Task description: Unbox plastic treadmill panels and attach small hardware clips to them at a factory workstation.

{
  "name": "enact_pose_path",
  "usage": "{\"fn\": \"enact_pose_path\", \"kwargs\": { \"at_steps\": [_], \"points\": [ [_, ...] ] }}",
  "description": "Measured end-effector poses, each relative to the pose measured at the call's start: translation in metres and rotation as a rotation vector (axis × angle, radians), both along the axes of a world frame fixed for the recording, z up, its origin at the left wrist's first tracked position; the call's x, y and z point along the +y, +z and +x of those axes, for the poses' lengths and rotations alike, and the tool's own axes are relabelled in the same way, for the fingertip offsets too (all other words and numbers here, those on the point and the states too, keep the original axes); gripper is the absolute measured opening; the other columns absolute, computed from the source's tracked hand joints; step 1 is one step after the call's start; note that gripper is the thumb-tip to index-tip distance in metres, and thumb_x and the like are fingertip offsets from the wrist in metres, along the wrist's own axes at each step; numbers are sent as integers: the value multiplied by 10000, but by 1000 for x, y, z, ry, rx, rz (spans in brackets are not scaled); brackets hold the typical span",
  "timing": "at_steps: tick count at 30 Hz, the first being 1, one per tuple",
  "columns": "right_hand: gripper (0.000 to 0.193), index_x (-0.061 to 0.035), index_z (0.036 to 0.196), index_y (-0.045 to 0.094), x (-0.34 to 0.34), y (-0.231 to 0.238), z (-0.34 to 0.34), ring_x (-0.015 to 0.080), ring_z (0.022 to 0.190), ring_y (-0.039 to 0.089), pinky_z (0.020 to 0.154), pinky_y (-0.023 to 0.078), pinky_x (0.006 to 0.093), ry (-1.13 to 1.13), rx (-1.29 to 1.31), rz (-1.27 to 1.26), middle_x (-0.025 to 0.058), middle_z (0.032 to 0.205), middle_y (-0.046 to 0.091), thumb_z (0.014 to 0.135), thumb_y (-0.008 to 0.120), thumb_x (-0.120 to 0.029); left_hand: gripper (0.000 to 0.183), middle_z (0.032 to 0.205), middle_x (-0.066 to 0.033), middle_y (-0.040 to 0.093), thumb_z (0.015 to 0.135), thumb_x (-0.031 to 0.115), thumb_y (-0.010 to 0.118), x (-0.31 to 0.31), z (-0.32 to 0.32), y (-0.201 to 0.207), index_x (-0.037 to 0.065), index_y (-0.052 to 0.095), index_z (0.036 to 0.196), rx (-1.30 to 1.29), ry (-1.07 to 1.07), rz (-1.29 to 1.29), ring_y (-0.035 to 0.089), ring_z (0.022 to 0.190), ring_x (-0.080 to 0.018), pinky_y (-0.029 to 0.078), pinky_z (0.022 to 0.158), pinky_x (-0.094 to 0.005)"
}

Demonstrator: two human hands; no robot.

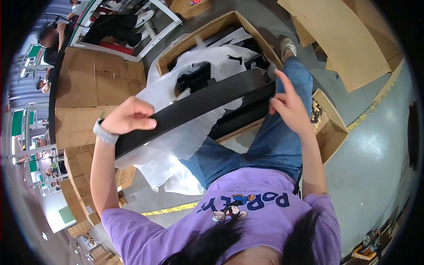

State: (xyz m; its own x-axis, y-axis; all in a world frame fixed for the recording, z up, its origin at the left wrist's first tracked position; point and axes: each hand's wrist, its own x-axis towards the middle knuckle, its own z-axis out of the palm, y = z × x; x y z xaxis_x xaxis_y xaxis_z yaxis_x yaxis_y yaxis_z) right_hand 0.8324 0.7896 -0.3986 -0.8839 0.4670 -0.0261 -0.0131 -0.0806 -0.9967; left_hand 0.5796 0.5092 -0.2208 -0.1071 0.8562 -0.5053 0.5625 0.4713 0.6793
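Note:
A long, slightly curved black plastic strip (198, 99) lies slantwise above an open carton, its right end farther off and blurred. My left hand (132, 115) grips its near left end, thumb on top. At the other end, my right hand (289, 106) is beside the strip with the index finger stretched out and the thumb apart from it; nothing shows in that hand. Thin white wrapping sheet (190, 132) hangs under and around the strip. Inside the carton (260, 33) lie more black parts (238, 115), partly covered by white wrap.
A small open carton (329, 137) with small brownish pieces stands right of my leg. Large cardboard boxes (95, 79) are stacked at the left, and a big open carton (344, 39) is at the far right. Behind the left boxes, a person sits near a metal-framed bench (154, 37).

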Motion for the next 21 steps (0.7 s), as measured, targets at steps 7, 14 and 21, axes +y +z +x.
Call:
{"fn": "enact_pose_path", "kwargs": {
  "at_steps": [7, 14, 21],
  "points": [
    [501, -4, 1332, 395, 15, -58, -87, 179, 613, 576, 628, 448, 297, 326, -31, 470, 77, 621, 597, 846, 505, -59, 475, 599, -5, 294, 768, 289, 738, -70, 34, 20, 15, 393, 592, 41, 426, 428, 280, 569, -129, 200, 517, -296],
    [290, 6, 1141, 536, -5, -33, -47, 104, 655, 564, 661, 442, 237, 382, -91, 330, 42, 662, 607, 859, 527, -62, 342, 963, -54, 649, 896, 275, 615, -87, 34, 5, -10, 602, 1085, 31, 798, 1042, 594, 863, -139, 444, 817, -249],
    [111, 5, 931, 603, 5, -2, 40, 86, 682, 594, 624, 440, 217, 244, -170, 186, 39, 696, 628, 887, 544, -79, 186, 944, -58, 663, 903, 183, 612, -20, 14, 16, 19, 636, 987, 66, 908, 1524, 595, 826, -136, 450, 805, -229]
  ]
}}
